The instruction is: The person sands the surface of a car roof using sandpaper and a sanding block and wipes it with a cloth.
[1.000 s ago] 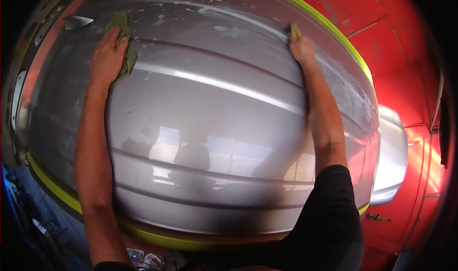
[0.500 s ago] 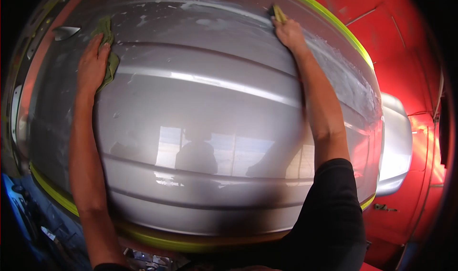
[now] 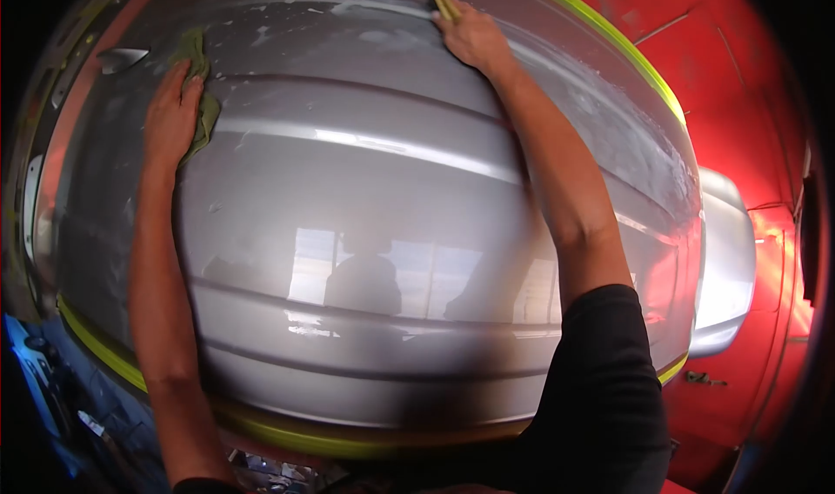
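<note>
A large silver-grey ridged vehicle panel (image 3: 348, 190) fills the middle of the view, wet with whitish streaks and drops toward its far side. At the far left, my left hand (image 3: 172, 116) presses a green cloth (image 3: 203, 116) onto the surface, its fingers resting over the cloth. My right hand (image 3: 472, 37) is near the far edge, closed around a thin yellowish pad (image 3: 446, 5) that touches the panel beside a raised ridge. Yellow-green tape (image 3: 609, 33) runs along the panel's borders.
A small silver fin-shaped part (image 3: 122, 57) stands on the panel at upper left. Beyond the right edge are a rounded silver part (image 3: 724, 259) and a red surface (image 3: 739, 129). Blue items (image 3: 39, 372) show at lower left.
My right hand has slid left and slightly farther away along the panel with the pad. My left hand and the cloth moved a little left at first, then stayed nearly still.
</note>
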Motion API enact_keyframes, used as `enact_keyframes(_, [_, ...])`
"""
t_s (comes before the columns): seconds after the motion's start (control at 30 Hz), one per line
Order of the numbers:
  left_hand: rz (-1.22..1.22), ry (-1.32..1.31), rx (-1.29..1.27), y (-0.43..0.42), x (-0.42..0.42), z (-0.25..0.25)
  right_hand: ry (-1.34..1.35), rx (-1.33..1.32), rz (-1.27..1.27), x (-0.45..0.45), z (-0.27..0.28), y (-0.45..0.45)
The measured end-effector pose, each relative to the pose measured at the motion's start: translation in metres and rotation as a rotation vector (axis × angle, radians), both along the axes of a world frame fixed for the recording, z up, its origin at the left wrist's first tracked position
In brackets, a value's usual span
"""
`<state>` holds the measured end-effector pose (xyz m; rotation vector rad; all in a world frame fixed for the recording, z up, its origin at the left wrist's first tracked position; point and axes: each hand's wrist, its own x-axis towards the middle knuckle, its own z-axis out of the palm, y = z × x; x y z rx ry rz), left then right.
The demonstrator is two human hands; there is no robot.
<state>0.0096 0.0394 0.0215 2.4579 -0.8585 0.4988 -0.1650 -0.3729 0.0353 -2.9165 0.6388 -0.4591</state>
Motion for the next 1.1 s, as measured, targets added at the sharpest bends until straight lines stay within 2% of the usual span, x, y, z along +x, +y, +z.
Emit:
enact_keyframes(0.07, [0.010,-0.012,0.004,0.004,0.001,0.001,-0.048,-0.068,-0.011,-0.056,-0.002,-0.046])
enact_keyframes(0.1, [0.016,-0.017,0.017,0.002,0.000,0.003,0.005,-0.059,-0.157,-0.075,-0.001,-0.063])
enact_keyframes(0.17, [0.026,-0.040,0.045,0.002,-0.002,0.001,0.050,-0.004,-0.231,-0.091,0.005,-0.075])
enact_keyframes(0.27, [0.031,-0.087,0.062,0.002,0.006,-0.007,-0.078,-0.088,-0.049,-0.038,-0.011,-0.047])
enact_keyframes(0.33, [0.012,-0.094,0.032,-0.001,0.008,-0.008,0.045,-0.302,0.195,0.031,-0.016,-0.014])
enact_keyframes(0.4, [-0.001,-0.086,0.031,0.001,0.005,-0.002,-0.022,-0.351,0.324,0.091,-0.029,0.012])
enact_keyframes(0.43, [-0.004,-0.079,0.026,0.002,0.002,0.000,-0.005,-0.250,0.291,0.091,-0.023,0.019])
enact_keyframes(0.5, [0.000,-0.110,0.023,0.005,0.004,-0.002,0.023,-0.052,0.208,0.077,-0.008,0.030])
enact_keyframes(0.57, [-0.007,-0.101,0.017,0.002,0.002,-0.006,-0.049,0.017,0.104,0.013,0.003,0.008])
enact_keyframes(0.63, [0.007,-0.092,0.016,0.003,0.004,-0.003,-0.010,-0.104,0.032,-0.043,0.002,-0.025])
enact_keyframes(0.7, [0.041,-0.099,0.022,0.002,0.004,-0.007,-0.083,-0.031,0.018,-0.055,0.001,-0.035])
enact_keyframes(0.8, [0.064,-0.095,0.009,-0.005,0.002,-0.006,-0.200,-0.059,0.165,0.000,-0.007,0.005])
enact_keyframes(0.83, [0.065,-0.083,0.014,-0.003,0.001,-0.006,-0.129,-0.140,0.289,0.031,-0.004,0.025])
enact_keyframes(0.93, [0.024,-0.100,0.013,0.003,0.004,-0.004,0.139,-0.340,0.441,0.132,-0.026,0.043])
enact_keyframes(1.03, [0.007,-0.158,0.012,0.004,0.009,-0.009,0.039,-0.007,0.247,0.077,0.003,0.050])
enact_keyframes(1.1, [0.003,-0.138,0.001,0.001,0.008,-0.010,-0.021,-0.055,0.085,0.017,0.000,0.003])
